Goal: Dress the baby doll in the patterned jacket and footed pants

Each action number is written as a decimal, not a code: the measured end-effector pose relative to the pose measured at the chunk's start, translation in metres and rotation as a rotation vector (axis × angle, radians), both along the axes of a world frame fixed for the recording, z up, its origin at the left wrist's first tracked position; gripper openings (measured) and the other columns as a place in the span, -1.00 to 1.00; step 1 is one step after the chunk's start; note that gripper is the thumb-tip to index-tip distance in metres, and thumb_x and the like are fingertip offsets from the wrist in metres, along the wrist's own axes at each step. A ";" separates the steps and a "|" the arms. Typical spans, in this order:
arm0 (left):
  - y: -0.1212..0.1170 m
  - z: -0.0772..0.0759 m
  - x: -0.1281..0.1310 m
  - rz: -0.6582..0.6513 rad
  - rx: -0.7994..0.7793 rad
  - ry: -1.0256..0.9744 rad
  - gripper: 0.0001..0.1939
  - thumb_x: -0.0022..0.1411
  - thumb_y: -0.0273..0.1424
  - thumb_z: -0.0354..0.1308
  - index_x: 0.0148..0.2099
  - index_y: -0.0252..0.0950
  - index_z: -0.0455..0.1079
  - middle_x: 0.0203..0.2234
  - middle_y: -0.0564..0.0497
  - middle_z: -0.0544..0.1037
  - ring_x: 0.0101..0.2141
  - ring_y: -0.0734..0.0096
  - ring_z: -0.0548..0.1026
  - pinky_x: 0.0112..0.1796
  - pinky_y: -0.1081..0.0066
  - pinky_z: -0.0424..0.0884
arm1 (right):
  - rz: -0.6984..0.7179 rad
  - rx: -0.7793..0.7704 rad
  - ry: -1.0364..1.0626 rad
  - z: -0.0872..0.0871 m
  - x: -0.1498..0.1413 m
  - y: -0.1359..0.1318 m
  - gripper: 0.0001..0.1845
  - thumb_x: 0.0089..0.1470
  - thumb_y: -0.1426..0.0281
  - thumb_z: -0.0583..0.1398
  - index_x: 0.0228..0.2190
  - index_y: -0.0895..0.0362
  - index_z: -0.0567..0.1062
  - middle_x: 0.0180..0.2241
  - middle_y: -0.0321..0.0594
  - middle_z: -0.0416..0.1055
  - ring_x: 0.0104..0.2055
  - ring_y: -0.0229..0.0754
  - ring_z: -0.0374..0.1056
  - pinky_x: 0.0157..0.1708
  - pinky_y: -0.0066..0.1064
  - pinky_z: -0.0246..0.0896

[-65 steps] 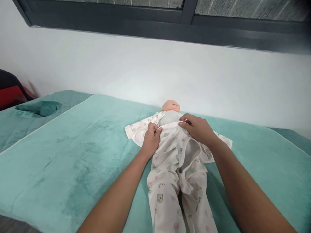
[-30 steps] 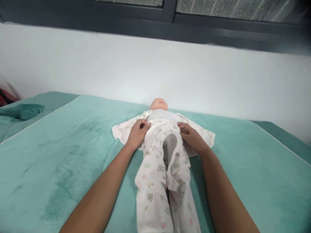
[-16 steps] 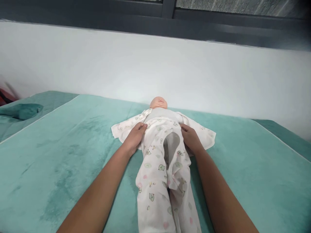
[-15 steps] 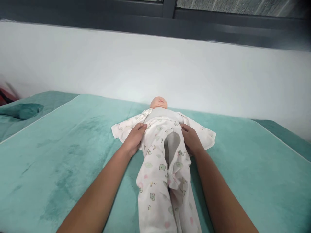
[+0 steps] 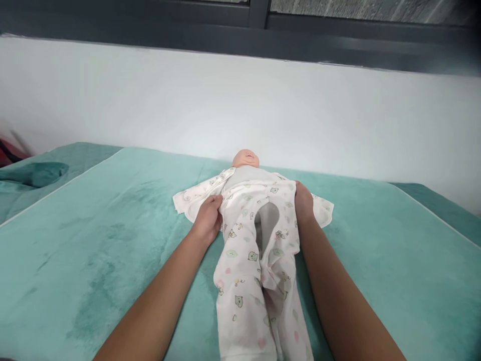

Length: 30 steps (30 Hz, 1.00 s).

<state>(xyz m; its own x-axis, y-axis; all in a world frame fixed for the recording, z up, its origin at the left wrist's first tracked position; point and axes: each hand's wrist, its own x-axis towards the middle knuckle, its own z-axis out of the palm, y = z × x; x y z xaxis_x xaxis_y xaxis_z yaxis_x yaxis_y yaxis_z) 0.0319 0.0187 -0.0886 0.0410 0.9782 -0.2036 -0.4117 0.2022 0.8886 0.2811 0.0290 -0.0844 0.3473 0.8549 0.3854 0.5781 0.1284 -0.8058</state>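
Observation:
A baby doll [image 5: 246, 158] lies on its back with its head toward the wall. White baby pants [image 5: 240, 260] with small animal prints and an open crotch cover its legs and reach up over its grey torso [image 5: 250, 174]. A matching printed shirt [image 5: 201, 193] is spread beneath it, sleeves out to both sides. My left hand [image 5: 209, 215] pinches the waist edge of the pants at the left. On the other side my right hand [image 5: 303, 201] holds the waistband and stretches it outward; its fingertips are partly hidden behind the cloth.
Under the doll is a bed with a teal plush cover [image 5: 112, 240]. A white wall [image 5: 188, 100] stands behind it, below a dark window frame [image 5: 150, 30]. A rumpled teal fold [image 5: 41, 173] and a red item [image 5: 13, 153] are at the far left.
My right hand has moved outward and slightly up, pulling the right side of the waistband away from the doll's body. My left hand stays at the left waist edge, slightly lower.

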 end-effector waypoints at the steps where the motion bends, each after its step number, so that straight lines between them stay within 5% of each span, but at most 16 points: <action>1: 0.000 0.000 0.000 0.002 0.029 0.131 -0.90 0.13 -0.36 0.18 -0.35 -0.30 0.38 -0.46 0.02 0.46 -0.39 0.36 0.41 -0.28 0.34 0.36 | 0.012 0.005 0.012 0.001 -0.004 0.001 -0.82 -0.03 0.29 0.01 -0.50 0.08 0.36 -0.41 -0.20 0.41 -0.27 -0.09 0.28 -0.25 -0.31 0.17; 5: 0.003 0.007 0.002 0.068 0.231 0.603 -0.89 0.17 -0.33 0.14 -0.33 -0.26 0.40 -0.28 -0.02 0.51 -0.20 0.26 0.43 -0.12 0.27 0.32 | 0.146 0.006 0.091 0.008 -0.021 -0.002 -0.85 -0.05 0.36 -0.02 -0.50 0.07 0.33 -0.42 -0.29 0.35 -0.29 -0.15 0.26 -0.22 -0.35 0.15; 8: 0.006 0.015 0.001 0.086 0.418 0.659 -0.89 0.20 -0.34 0.12 -0.26 -0.24 0.40 -0.12 -0.04 0.48 -0.06 0.27 0.40 0.00 0.29 0.26 | 0.283 -0.037 0.152 0.017 -0.022 -0.010 -0.87 0.01 0.34 0.04 -0.47 0.07 0.36 -0.38 -0.31 0.34 -0.26 -0.16 0.25 -0.18 -0.34 0.12; 13: 0.015 0.028 -0.006 -0.131 0.565 0.734 -0.79 0.15 -0.21 0.20 -0.26 -0.23 0.35 -0.11 -0.01 0.46 -0.13 0.29 0.41 -0.05 0.30 0.29 | 0.474 -0.025 0.051 0.021 -0.014 -0.015 -0.82 0.04 0.22 0.19 -0.42 0.06 0.35 -0.21 -0.23 0.34 -0.14 -0.14 0.27 -0.11 -0.31 0.14; 17: 0.025 0.041 -0.013 -0.255 0.592 0.850 -0.68 0.23 -0.11 0.09 -0.41 -0.25 0.30 -0.23 -0.01 0.44 -0.16 0.25 0.39 -0.10 0.28 0.29 | 0.476 0.138 -0.048 0.018 -0.017 -0.007 -0.81 0.09 0.25 0.19 -0.48 0.06 0.33 0.02 -0.15 0.33 0.10 -0.10 0.23 0.12 -0.23 0.02; 21: 0.030 0.052 -0.017 -0.397 0.650 0.906 -0.75 0.17 -0.15 0.17 -0.32 -0.23 0.35 -0.16 -0.01 0.37 -0.12 0.25 0.36 -0.06 0.29 0.28 | 0.495 0.072 -0.078 0.023 -0.019 0.000 -0.77 0.11 0.22 0.18 -0.50 0.06 0.32 0.08 -0.19 0.39 0.14 -0.09 0.25 0.13 -0.22 0.03; 26: 0.031 0.054 -0.017 -0.403 0.736 0.885 -0.80 0.12 -0.25 0.23 -0.41 -0.24 0.35 -0.02 -0.02 0.35 -0.12 0.26 0.39 -0.10 0.37 0.28 | 0.438 -0.024 -0.163 0.033 -0.020 0.007 -0.78 0.10 0.17 0.15 -0.44 0.04 0.39 -0.15 -0.26 0.52 -0.12 -0.12 0.37 -0.11 -0.30 0.15; 30: 0.046 0.047 -0.010 -0.202 0.725 0.913 -0.77 0.20 -0.30 0.15 -0.46 -0.21 0.22 -0.49 0.07 0.41 -0.39 0.31 0.35 -0.26 0.38 0.24 | 0.295 -0.065 -0.226 0.035 -0.022 0.021 -0.72 0.09 0.13 0.13 -0.48 0.05 0.31 -0.51 -0.38 0.34 -0.43 -0.22 0.18 -0.37 -0.39 0.03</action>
